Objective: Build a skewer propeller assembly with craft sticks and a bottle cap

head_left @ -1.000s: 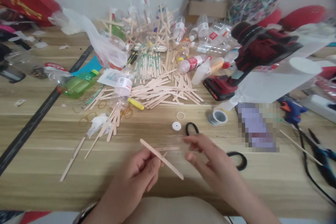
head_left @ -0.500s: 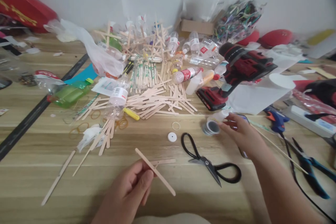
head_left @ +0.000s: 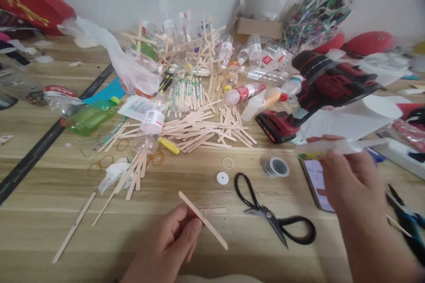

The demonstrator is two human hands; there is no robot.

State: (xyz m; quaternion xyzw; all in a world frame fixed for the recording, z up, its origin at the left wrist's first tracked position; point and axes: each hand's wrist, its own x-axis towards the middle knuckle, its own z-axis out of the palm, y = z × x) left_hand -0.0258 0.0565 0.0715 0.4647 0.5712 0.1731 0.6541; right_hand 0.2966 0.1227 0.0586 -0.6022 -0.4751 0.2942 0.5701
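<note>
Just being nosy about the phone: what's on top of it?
The right hand and a blurred whitish object it holds are over the phone; whether they touch it is unclear. Part of the lit screen shows; the rest is covered.

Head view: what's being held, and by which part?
Left hand: crossed wooden sticks, pinched near their crossing. Right hand: blurred whitish item, gripped near its middle.
</note>
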